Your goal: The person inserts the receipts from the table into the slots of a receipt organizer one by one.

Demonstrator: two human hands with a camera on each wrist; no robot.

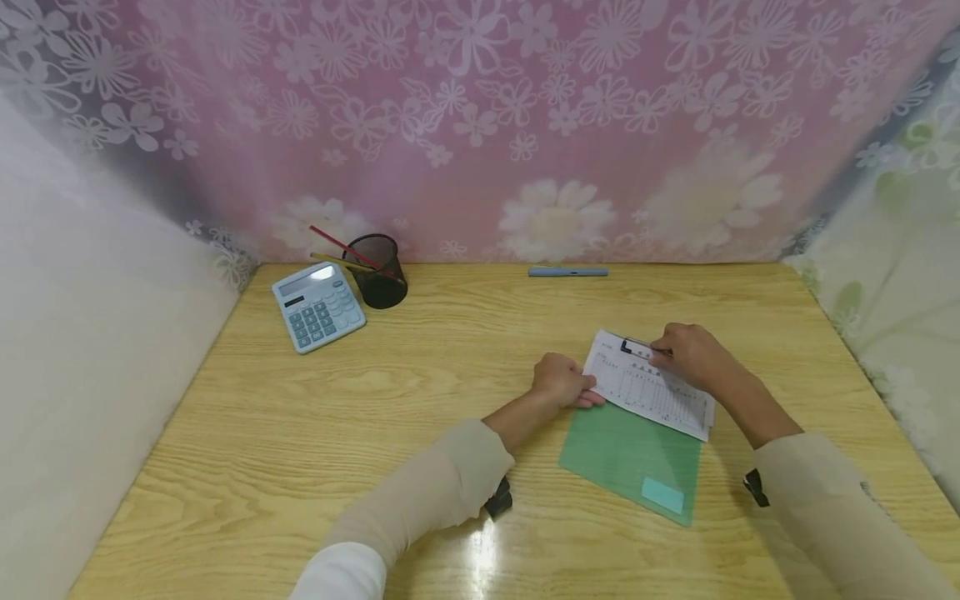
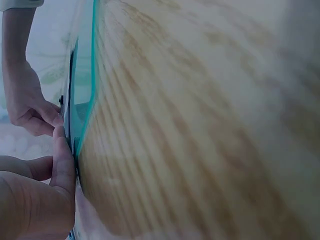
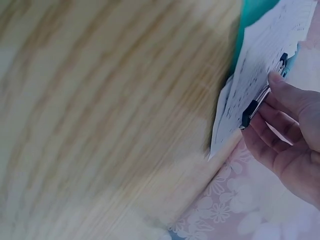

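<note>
A translucent green clipboard [image 1: 630, 458] lies at the right side of the table, with a light-blue label near its lower corner. Printed sheets [image 1: 637, 383] cover its upper part, below a metal clip [image 1: 636, 346] with black ends. At the left edge, my left hand [image 1: 561, 382] holds the clipboard and sheets, thumb over the paper. My right hand [image 1: 693, 357] pinches the clip at the top; in the right wrist view the thumb presses on the clip [image 3: 262, 92] and the fingers are behind it.
Toward the back left are a light-blue calculator [image 1: 318, 307] and a black mesh pen cup [image 1: 384, 287] holding a red and a yellow pencil. A blue pen [image 1: 567, 272] lies along the back edge of the wooden table [image 1: 247, 467]. Flowered curtains [image 1: 480, 125] hang behind.
</note>
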